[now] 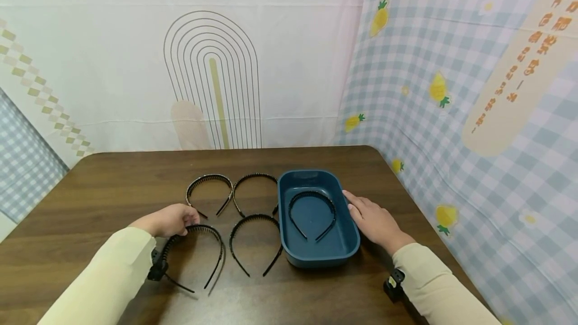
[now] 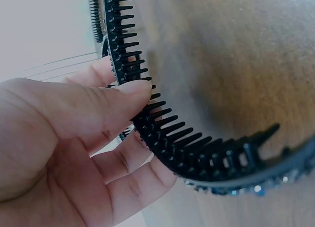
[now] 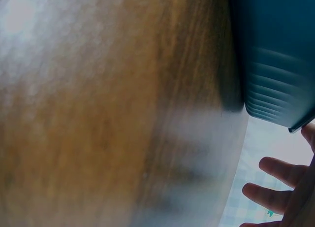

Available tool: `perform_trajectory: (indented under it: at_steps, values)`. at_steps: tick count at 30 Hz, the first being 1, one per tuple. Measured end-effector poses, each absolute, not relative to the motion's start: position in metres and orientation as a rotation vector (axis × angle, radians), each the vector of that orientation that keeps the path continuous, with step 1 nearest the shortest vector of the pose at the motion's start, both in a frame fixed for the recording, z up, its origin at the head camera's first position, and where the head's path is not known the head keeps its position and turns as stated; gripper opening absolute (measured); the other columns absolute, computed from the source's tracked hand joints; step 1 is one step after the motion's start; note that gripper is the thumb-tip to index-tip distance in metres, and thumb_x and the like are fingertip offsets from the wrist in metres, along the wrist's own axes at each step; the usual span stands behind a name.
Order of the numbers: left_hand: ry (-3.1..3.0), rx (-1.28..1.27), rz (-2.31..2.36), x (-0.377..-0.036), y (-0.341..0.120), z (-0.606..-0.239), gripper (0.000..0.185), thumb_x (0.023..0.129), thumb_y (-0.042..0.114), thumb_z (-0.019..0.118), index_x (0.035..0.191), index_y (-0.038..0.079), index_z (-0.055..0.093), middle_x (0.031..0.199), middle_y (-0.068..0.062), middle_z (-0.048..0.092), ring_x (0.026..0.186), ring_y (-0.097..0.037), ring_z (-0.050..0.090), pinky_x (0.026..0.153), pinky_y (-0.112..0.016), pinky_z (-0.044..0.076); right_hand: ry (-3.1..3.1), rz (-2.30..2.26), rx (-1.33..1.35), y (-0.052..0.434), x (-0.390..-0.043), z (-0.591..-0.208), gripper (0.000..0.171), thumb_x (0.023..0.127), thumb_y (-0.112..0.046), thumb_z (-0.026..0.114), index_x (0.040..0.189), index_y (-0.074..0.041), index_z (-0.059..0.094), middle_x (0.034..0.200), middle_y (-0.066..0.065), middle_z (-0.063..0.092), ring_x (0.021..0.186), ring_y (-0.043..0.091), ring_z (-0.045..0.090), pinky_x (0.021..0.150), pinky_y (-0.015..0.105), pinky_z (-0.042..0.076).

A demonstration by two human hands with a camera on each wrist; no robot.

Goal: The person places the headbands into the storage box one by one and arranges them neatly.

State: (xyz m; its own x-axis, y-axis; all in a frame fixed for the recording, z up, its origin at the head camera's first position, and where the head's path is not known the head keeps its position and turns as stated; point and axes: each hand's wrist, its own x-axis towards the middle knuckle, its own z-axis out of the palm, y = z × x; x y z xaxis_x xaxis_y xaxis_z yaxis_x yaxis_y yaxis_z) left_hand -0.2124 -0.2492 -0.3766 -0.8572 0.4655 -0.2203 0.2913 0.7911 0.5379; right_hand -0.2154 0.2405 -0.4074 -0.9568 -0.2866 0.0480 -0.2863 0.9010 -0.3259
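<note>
My left hand (image 1: 170,219) pinches a black toothed headband (image 1: 217,237) near the top of its arch, at the left front of the table. In the left wrist view the thumb presses the inner teeth of this headband (image 2: 162,133), and sparkling stones line its outer side. My right hand (image 1: 372,219) touches the right rim of a blue plastic basin (image 1: 307,260) with fingers extended. One black headband (image 1: 311,193) lies inside the basin. In the right wrist view the basin's ribbed side (image 3: 275,84) stands beside spread fingers (image 3: 275,195).
Left of the basin, three more headbands lie on the wooden table (image 1: 126,179): one at back left (image 1: 209,176), another at back centre (image 1: 255,175) partly behind the basin, and a third at front centre (image 1: 255,216). Patterned cloth (image 1: 298,64) hangs behind the table.
</note>
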Motion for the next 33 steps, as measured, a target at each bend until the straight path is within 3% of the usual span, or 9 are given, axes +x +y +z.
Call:
perform_trajectory:
  at_steps: [12,22,33]
  values:
    - [2.63,0.576,0.759,-0.209,-0.25,-0.368,0.031,0.071,-0.018,0.062,0.095,0.001,0.062,0.082,-0.003,0.052,0.078,-0.018,0.046,0.067,-0.033,0.042,3.078,-0.513,-0.458,0.241,-0.217,-0.411,0.053,0.105,-0.044,0.027,0.153,-0.021,0.03,0.144,0.019,0.046,0.128,0.042,0.046,0.099,0.064,0.037]
    - [2.692,0.726,0.838,-0.207,-0.239,-0.359,0.026,0.078,-0.012,0.065,0.1,0.001,0.063,0.087,-0.004,0.057,0.082,-0.02,0.053,0.07,-0.036,0.047,3.105,-0.539,-0.459,0.243,-0.218,-0.414,0.051,0.105,-0.041,0.031,0.152,-0.022,0.033,0.143,0.016,0.047,0.129,0.039,0.046,0.101,0.062,0.037]
    - [2.727,0.718,0.905,-0.201,-0.227,-0.35,0.026,0.083,-0.008,0.064,0.107,0.001,0.062,0.094,-0.009,0.06,0.087,-0.019,0.057,0.072,-0.037,0.049,3.13,-0.511,-0.463,0.241,-0.217,-0.412,0.049,0.105,-0.038,0.034,0.151,-0.021,0.036,0.144,0.016,0.047,0.134,0.042,0.037,0.1,0.07,0.029]
